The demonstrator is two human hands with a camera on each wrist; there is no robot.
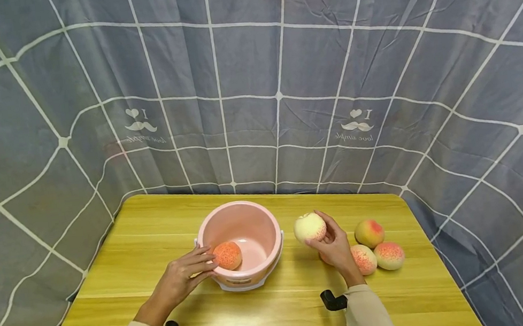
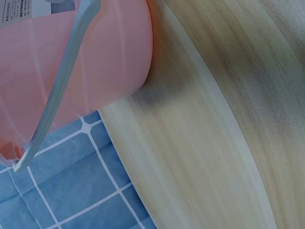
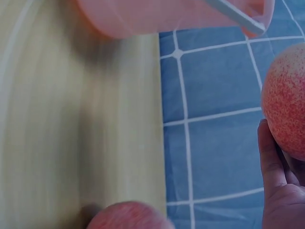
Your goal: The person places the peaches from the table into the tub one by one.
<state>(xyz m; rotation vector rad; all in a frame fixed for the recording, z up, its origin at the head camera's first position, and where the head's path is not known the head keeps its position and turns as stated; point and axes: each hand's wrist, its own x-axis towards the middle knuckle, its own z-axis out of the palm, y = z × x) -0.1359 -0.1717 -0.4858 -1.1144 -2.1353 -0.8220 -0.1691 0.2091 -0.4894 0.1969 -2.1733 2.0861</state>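
Nearest, the left hand [image 1: 180, 277] pinches a round orange-red speckled peach [image 1: 227, 255] between its fingertips, fingers [image 1: 200, 260] stretched forward and closed round the fruit's near side, apparently so it can hang just over the near rim of the pink plastic bucket [image 1: 249, 223], inside the opening. Right of those fingers, across the bucket, the right hand [image 1: 335, 246] cups a pale cream-and-pink round peach [image 1: 309, 227] from behind, fingers curled round it with the thumb on its near face, holding it up off the yellow wooden bench [image 1: 153, 234], beside the bucket's right wall. Just past the right hand's fingers, three more blush-coloured peaches [image 1: 378, 245] lie clustered on the bench, close to that hand. Beyond everything hangs a grey-blue cloth backdrop with white grid lines [image 1: 252, 78], closing off the bench.
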